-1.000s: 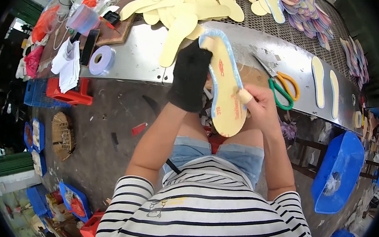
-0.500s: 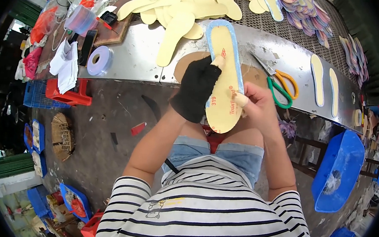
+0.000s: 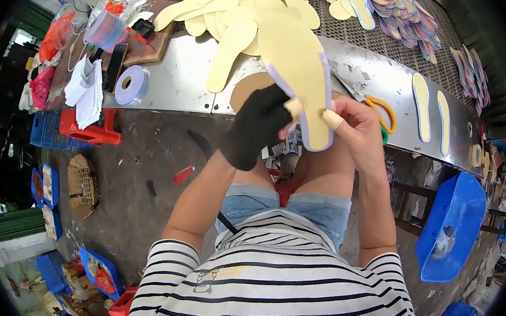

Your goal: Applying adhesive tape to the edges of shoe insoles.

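Note:
A pale yellow insole [image 3: 297, 54] is between my two hands, its wide end toward the bench and its narrow end toward me. Lavender edging runs round the narrow end and partway up both sides; no edging shows at the wide end. My left hand [image 3: 255, 127], in a black fingerless glove, pinches the left edge. On the opposite edge, my right hand [image 3: 359, 128] grips with thumb and fingers, a pale cover on the thumb. Scissors [image 3: 383, 109] with orange and green handles lie just beyond my right hand, which partly hides them.
Loose yellow insoles [image 3: 232, 43] are heaped across the metal bench [image 3: 174, 68]. A lavender tape roll [image 3: 141, 86] lies at left, and two edged insoles [image 3: 422, 106] at right. Stacks of coloured insoles [image 3: 403, 21] stand behind. A blue tub [image 3: 452, 227] is at lower right.
The insole has been turned round and over: its edged narrow end now points toward me, and the red print no longer shows. Both hands have shifted their hold along its sides.

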Tool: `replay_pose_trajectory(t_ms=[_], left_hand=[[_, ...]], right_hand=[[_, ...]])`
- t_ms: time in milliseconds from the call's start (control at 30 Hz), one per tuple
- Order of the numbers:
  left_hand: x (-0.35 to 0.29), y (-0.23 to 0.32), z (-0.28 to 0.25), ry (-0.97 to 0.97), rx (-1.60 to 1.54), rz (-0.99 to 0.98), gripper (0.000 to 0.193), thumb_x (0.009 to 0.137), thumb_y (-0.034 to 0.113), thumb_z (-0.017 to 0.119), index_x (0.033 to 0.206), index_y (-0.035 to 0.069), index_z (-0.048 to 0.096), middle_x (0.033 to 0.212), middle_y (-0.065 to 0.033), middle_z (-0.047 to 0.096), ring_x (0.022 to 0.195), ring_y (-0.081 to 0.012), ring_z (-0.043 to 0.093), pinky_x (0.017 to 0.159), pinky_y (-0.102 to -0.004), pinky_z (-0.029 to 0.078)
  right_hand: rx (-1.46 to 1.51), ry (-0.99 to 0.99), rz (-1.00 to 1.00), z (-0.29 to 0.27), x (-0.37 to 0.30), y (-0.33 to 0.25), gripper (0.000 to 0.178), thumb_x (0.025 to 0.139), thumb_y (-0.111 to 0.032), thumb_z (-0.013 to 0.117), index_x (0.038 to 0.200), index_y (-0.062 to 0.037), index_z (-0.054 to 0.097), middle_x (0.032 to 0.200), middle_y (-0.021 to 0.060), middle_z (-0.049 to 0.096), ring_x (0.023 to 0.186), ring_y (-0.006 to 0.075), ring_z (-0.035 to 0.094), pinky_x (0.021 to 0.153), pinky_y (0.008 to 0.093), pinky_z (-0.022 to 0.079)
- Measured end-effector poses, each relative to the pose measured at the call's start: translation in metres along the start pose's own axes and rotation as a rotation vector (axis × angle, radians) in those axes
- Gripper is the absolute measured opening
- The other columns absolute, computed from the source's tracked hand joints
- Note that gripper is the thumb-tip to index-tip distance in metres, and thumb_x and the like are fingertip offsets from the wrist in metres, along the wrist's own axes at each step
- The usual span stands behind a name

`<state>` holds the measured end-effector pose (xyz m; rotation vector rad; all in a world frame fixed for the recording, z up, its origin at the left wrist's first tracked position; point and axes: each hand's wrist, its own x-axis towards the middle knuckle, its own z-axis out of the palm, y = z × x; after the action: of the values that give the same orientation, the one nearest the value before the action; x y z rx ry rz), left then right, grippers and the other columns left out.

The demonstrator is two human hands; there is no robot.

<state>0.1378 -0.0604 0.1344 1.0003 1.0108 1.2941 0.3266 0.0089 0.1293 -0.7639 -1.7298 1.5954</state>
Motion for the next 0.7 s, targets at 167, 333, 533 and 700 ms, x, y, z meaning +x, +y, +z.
replay_pose_trajectory(t_ms=[167,333,533,700], left_hand=[[0.015,-0.023,0.003,0.068,0.089,-0.047,0.02,0.089,0.01,0.049,0.107,0.002,0.055,0.067,-0.0013,0.053,0.055,-0.009,0.049,0.053,-0.0237,0.042],[0.005,-0.019,-0.018,0.158,-0.149,-0.174,0.033,0.091,0.013,0.042,0.122,0.004,0.048,0.099,-0.0123,0.056,0.086,-0.0204,0.058,0.078,-0.0329,0.05],[0.008,-0.009,-0.002,-0.004,-0.388,-0.152,0.037,0.088,0.009,0.045,0.125,0.003,0.046,0.131,-0.018,0.043,0.122,-0.0295,0.044,0.098,-0.0312,0.039],[0.008,-0.023,-0.009,0.012,-0.383,0.035,0.032,0.086,-0.001,0.044,0.117,-0.001,0.05,0.122,-0.0184,0.051,0.115,-0.027,0.05,0.092,-0.0297,0.044]], right_hand=[[0.161,0.185,-0.013,-0.016,0.0,0.022,0.019,0.085,-0.008,0.058,0.1,0.0014,0.062,0.09,0.0007,0.062,0.082,0.006,0.055,0.074,0.0211,0.043],[-0.19,0.868,0.059,-0.181,-0.02,0.062,0.02,0.085,-0.012,0.057,0.101,-0.0045,0.066,0.083,-0.0009,0.062,0.068,0.0053,0.054,0.057,0.0196,0.041],[-1.121,1.268,0.201,-0.371,-0.086,0.1,0.027,0.076,-0.016,0.063,0.101,-0.0062,0.065,0.086,0.0098,0.066,0.076,0.0207,0.061,0.072,0.0344,0.046],[-1.36,1.048,-0.03,-0.272,-0.059,0.068,0.03,0.077,-0.018,0.062,0.104,-0.0064,0.062,0.105,0.0116,0.06,0.102,0.0318,0.051,0.09,0.0407,0.039]])
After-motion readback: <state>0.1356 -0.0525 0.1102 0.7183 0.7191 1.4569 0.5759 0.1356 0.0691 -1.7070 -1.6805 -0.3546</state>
